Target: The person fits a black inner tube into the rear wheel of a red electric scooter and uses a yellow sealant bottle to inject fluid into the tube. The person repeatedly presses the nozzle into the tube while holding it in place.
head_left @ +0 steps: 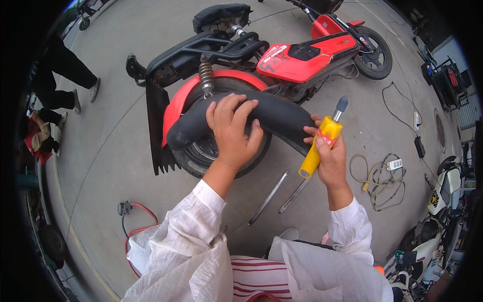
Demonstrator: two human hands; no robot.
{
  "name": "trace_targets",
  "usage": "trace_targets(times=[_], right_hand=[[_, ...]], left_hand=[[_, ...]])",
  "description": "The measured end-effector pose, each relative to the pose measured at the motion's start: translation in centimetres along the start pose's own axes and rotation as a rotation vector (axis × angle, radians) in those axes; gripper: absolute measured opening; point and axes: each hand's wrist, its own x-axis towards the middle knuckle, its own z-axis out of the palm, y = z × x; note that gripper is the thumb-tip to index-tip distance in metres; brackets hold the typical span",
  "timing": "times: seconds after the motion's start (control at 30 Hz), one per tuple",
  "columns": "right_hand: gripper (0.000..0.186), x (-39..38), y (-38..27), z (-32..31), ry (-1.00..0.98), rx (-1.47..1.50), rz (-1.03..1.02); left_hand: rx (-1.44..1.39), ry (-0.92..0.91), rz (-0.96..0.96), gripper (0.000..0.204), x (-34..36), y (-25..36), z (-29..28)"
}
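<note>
Resting on the black tube [282, 113], the left hand [232, 133] has its fingers spread, though whether they truly grip is hard to tell. The right hand [329, 163] grasps a yellow tool [311, 163] beside the tube's right end. The tube crosses in front of the rear wheel [254, 161], its left end over the edge of the red mudguard [171, 113]. Open floor [110, 146] extends leftward; nearer, two metal bars [269, 197] narrow the room, well apart from the white power strip [395, 164]
</note>
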Motion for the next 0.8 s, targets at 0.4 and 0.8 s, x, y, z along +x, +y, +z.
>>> trace_targets(times=[0.4,0.8], right_hand=[[0.036,-1.0,-1.8,4.2,-0.128,-0.057,0.248],[0.031,-0.4,-1.4,8.2,-0.156,-0.203,0.345]], left_hand=[[-0.041,-0.056,0.082,0.054,0.3,-1.4,-0.1],[-0.067,-0.049,0.077,0.049,0.1,-1.9,-0.1]])
